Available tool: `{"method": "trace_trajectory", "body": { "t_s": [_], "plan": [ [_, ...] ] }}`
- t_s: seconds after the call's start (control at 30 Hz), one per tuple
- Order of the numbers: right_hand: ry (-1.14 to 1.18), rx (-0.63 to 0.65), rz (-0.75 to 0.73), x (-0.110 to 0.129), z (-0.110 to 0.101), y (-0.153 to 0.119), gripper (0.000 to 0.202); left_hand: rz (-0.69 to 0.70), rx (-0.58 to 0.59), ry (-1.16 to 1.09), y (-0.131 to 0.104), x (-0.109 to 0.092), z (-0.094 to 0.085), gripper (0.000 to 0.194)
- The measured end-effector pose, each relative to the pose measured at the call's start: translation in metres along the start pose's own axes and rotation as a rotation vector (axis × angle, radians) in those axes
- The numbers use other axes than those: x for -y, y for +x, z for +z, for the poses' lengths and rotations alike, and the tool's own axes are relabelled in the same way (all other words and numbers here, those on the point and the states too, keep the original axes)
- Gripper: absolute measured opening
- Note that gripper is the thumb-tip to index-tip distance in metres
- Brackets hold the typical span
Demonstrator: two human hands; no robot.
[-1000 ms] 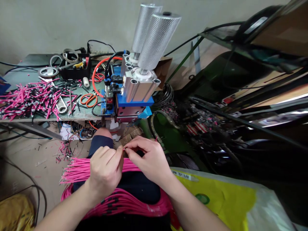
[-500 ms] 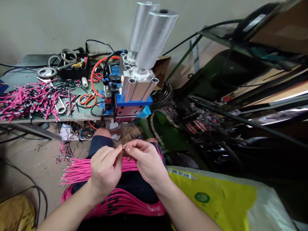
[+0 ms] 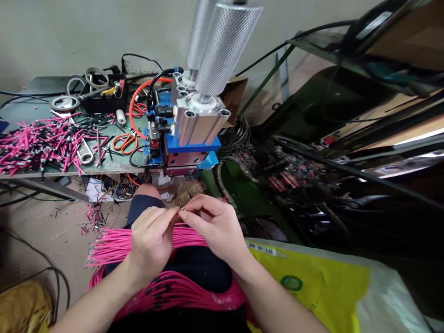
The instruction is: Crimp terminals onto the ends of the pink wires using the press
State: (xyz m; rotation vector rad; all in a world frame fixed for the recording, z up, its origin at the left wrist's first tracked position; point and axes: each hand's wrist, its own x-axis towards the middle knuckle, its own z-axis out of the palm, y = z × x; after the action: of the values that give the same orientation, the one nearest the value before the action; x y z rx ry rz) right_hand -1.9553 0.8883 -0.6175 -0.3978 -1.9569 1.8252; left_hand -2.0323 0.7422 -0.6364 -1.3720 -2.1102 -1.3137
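Observation:
My left hand (image 3: 152, 238) and my right hand (image 3: 215, 226) meet at the fingertips above my lap. Both are closed in a pinch around the end of a thin pink cable, mostly hidden by the fingers. Under the hands, a bundle of pink cables (image 3: 116, 245) lies across my thighs with its stripped ends at the left. Closer to my body, a second pink bundle (image 3: 187, 291) with black sections curves over my lap.
Ahead stands a press with two knurled silver cylinders (image 3: 227, 46) at the bench edge (image 3: 114, 170). Short pink and black pieces (image 3: 45, 143), orange scissors (image 3: 125, 144) and a black tool box (image 3: 107, 99) are on the bench. A yellow bag (image 3: 322, 282) lies at right.
My right hand has shifted slightly, with its fingers more bent over the cable end. The loose pink strand beside it now shows less. The view has moved a little.

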Motion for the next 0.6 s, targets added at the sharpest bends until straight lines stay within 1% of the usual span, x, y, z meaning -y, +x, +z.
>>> {"method": "trace_trajectory", "body": {
  "t_s": [0.07, 0.1, 0.17, 0.2, 0.27, 0.33, 0.37, 0.43, 0.5, 0.53, 0.57, 0.6],
  "plan": [
    [0.199, 0.038, 0.143, -0.003, -0.001, 0.001, 0.010, 0.021, -0.004, -0.016, 0.000, 0.004, 0.001, 0.021],
    [0.283, 0.046, 0.190, -0.005, -0.001, 0.001, 0.011, 0.024, -0.002, -0.024, 0.000, 0.005, 0.001, 0.022],
    [0.382, 0.051, 0.223, -0.008, -0.001, 0.002, 0.012, -0.003, 0.019, -0.043, 0.000, 0.006, 0.002, 0.023],
    [0.388, 0.055, 0.216, -0.009, 0.000, 0.002, 0.012, -0.029, 0.038, -0.054, 0.001, 0.005, 0.002, 0.024],
    [0.318, 0.062, 0.167, -0.008, 0.000, 0.002, 0.011, -0.081, 0.092, -0.086, 0.003, 0.004, 0.002, 0.025],
    [0.168, 0.063, 0.089, -0.005, -0.002, 0.002, 0.010, -0.083, 0.146, -0.083, 0.005, 0.003, 0.000, 0.027],
    [0.073, 0.066, 0.052, -0.003, -0.004, 0.003, 0.010, -0.058, 0.170, -0.045, 0.007, 0.003, -0.002, 0.027],
    [-0.114, 0.101, 0.010, 0.001, -0.009, 0.005, 0.013, 0.042, 0.218, 0.100, 0.010, 0.004, -0.005, 0.030],
    [-0.245, 0.166, 0.025, 0.003, -0.014, 0.009, 0.015, 0.164, 0.273, 0.258, 0.013, 0.006, -0.008, 0.035],
    [-0.270, 0.189, 0.043, 0.004, -0.016, 0.010, 0.015, 0.196, 0.286, 0.290, 0.013, 0.006, -0.009, 0.036],
    [-0.265, 0.197, 0.061, 0.004, -0.017, 0.012, 0.014, 0.195, 0.279, 0.268, 0.013, 0.006, -0.009, 0.035],
    [-0.234, 0.189, 0.072, 0.004, -0.018, 0.013, 0.011, 0.150, 0.257, 0.198, 0.013, 0.006, -0.008, 0.031]
  ]
}}
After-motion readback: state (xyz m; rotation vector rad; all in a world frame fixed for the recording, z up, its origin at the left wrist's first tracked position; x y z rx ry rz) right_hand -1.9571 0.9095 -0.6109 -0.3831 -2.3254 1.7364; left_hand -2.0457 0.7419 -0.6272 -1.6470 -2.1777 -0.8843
